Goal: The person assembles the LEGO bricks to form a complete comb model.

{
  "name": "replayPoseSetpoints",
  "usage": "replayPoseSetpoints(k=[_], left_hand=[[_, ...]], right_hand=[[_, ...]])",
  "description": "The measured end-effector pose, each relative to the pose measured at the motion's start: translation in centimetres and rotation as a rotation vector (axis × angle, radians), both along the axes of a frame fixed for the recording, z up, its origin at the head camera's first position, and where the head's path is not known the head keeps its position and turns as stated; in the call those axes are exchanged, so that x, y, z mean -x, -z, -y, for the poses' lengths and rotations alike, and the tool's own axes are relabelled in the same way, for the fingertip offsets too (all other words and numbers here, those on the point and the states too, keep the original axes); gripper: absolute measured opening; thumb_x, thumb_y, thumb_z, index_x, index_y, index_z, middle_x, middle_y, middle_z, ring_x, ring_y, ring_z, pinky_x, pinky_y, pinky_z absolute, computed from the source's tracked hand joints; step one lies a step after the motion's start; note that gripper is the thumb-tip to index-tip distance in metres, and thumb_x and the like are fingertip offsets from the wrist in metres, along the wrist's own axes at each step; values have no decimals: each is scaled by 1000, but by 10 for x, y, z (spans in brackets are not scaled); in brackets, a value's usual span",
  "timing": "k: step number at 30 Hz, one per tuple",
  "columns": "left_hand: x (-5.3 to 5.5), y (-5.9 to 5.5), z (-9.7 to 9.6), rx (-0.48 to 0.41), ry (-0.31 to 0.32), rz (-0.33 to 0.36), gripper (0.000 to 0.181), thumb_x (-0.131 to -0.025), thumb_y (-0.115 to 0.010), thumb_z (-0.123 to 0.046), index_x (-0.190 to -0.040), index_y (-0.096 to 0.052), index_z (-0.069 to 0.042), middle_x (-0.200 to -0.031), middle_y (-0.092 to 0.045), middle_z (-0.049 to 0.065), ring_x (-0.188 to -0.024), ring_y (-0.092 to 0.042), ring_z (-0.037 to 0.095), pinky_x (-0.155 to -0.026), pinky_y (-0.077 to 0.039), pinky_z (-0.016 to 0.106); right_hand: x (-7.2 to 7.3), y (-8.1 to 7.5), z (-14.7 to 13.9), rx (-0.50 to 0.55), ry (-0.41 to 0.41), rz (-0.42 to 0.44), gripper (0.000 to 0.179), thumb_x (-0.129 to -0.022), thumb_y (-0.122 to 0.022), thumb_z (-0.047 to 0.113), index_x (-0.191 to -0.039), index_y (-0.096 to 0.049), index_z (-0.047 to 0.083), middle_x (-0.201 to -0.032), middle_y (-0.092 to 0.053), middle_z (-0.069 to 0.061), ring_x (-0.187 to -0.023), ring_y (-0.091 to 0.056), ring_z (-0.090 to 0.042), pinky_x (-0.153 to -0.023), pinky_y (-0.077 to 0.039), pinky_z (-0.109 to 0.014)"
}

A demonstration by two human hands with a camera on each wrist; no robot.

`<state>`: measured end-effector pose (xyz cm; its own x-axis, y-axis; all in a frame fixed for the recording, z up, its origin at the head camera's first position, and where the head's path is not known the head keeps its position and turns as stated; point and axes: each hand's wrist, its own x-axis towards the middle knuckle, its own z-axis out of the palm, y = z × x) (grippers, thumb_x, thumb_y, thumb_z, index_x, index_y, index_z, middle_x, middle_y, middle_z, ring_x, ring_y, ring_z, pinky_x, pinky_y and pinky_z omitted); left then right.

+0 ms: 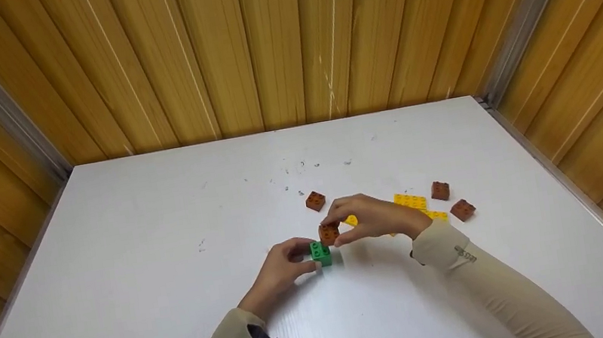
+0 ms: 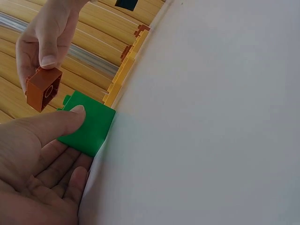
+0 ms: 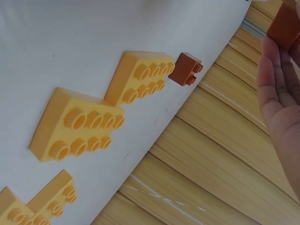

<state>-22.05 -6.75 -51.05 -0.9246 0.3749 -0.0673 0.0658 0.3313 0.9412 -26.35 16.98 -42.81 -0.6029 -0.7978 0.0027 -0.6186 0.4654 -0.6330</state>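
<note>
A green building brick (image 1: 321,254) stands on the white table, studs up. My left hand (image 1: 284,269) grips it between thumb and fingers; in the left wrist view the thumb presses the side of the green brick (image 2: 93,123). Just above, my right hand (image 1: 372,217) pinches a brown brick (image 1: 329,234). The left wrist view shows this brown brick (image 2: 44,89) tilted, its hollow underside visible and a gap between it and the green one. In the right wrist view only part of the held brown brick (image 3: 284,24) shows.
Several yellow bricks (image 1: 410,201) lie under and beyond my right wrist. One brown brick (image 1: 315,200) sits behind my hands. Two more, a brown brick (image 1: 440,190) and another brown brick (image 1: 463,210), lie farther right. Wood-look panels (image 1: 275,40) wall the white table (image 1: 112,271).
</note>
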Motion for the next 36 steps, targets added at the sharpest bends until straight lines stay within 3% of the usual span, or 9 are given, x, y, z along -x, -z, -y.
replayPoseSetpoints(k=[22, 29, 36], left_hand=[[2, 1, -2, -2, -8, -28, 40, -81, -75, -11, -119, -64, -4, -116, -67, 10, -109, -62, 23, -99, -48, 40], [2, 2, -2, -46, -4, -22, 41, -81, -74, -8, -120, -63, -3, -117, -66, 13, -111, -61, 27, -99, -47, 44], [2, 1, -2, -17, -9, -30, 39, -81, -75, -10, -118, -65, -6, -115, -68, 9, -111, -62, 23, -99, -48, 40]], right_hand=[[1, 7, 17, -69, -41, -36, 35, -85, -73, 25, -117, -68, 12, -106, -63, 0, -100, -58, -16, -92, -51, -40], [1, 10, 20, -68, -45, -17, 33, -85, -73, 23, -116, -69, 11, -105, -63, -1, -99, -58, -16, -92, -51, -41], [0, 10, 20, -58, -37, 2, 32, -85, -73, 21, -116, -68, 11, -106, -63, 0, -101, -58, -15, -93, -51, -40]])
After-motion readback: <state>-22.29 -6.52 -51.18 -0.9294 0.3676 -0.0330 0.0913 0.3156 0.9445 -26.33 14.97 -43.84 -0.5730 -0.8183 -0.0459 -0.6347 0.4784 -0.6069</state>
